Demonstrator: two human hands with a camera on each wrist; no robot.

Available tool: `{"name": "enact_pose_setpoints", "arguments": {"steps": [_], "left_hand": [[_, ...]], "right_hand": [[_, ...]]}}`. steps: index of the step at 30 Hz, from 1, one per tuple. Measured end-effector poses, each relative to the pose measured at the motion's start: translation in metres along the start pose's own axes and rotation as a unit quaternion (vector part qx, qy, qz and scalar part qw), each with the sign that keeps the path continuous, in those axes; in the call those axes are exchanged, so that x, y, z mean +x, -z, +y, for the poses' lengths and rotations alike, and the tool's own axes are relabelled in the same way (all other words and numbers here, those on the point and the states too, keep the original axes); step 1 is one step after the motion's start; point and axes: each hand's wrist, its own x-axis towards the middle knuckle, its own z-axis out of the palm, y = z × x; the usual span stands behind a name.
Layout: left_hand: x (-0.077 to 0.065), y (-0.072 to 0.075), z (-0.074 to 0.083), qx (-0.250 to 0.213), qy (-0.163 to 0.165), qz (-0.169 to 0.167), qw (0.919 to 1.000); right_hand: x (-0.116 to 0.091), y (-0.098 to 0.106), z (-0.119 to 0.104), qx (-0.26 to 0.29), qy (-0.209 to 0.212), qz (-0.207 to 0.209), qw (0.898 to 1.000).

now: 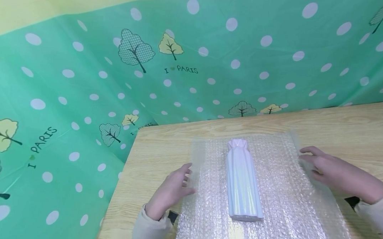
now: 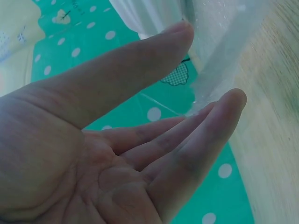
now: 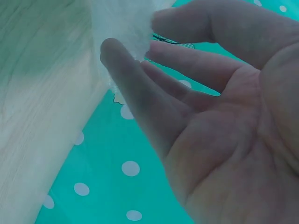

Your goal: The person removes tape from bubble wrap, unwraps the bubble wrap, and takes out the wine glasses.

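A tall fluted vase (image 1: 242,178), fading from pale pink at its neck to light blue at its base, lies on its side on a sheet of clear bubble wrap (image 1: 282,194). Beside the sheet's left edge is my left hand (image 1: 172,188), its thumb and fingers spread apart with nothing gripped. My right hand (image 1: 330,170) hovers at the sheet's right edge, fingers loosely bent and the thumb apart from them. In the right wrist view the wrap's edge (image 3: 124,23) shows just beyond the fingertips. Part of the vase (image 2: 152,16) appears above the thumb in the left wrist view.
The sheet lies on a light wood-grain table (image 1: 155,150). Behind and to the left hangs a green curtain (image 1: 181,65) with white dots and printed trees, meeting the table's back edge. Pale sleeves (image 1: 151,228) cover both forearms.
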Motion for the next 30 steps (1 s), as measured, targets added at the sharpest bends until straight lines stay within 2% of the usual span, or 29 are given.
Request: {"name": "enact_pose_setpoints", "arguments": {"steps": [4,12,21,26,30], "left_hand": [[0.0,0.001,-0.001,0.002,0.002,0.0,1.0],[-0.001,0.004,-0.002,0.002,0.013,0.002,0.9999],[-0.003,0.009,-0.004,0.02,0.027,0.019,0.9992],[-0.006,0.012,-0.003,0.017,0.037,0.025,0.9989],[-0.008,0.017,-0.004,0.025,0.044,0.046,0.9977]], "right_hand": [[0.0,0.001,0.003,-0.019,0.0,0.0,1.0],[-0.005,0.004,0.008,-0.025,0.003,-0.001,1.0],[-0.009,0.012,0.006,-0.025,-0.025,0.001,0.999],[-0.009,0.015,0.005,-0.029,-0.025,0.009,0.999],[-0.01,0.016,0.005,-0.022,-0.032,0.015,0.999]]}}
